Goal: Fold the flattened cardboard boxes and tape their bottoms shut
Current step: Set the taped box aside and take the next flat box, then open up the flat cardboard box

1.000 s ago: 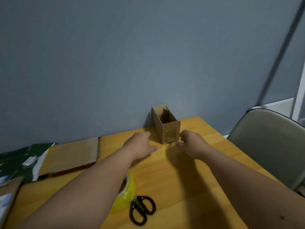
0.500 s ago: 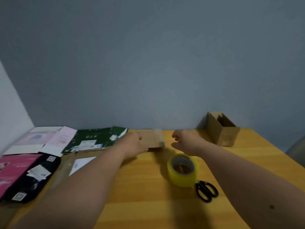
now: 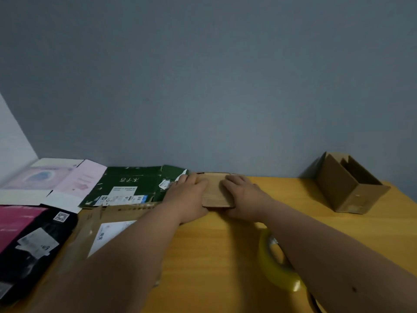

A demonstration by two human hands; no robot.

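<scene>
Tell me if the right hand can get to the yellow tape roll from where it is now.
Probably yes. The right hand rests on the flat brown cardboard, and the tape roll sits directly under that forearm on the table. Nothing blocks it; the hand only needs to draw back.

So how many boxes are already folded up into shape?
1: the folded brown box stands at the table's far right by the wall. The other boxes lie flat; more may be out of view.
</scene>
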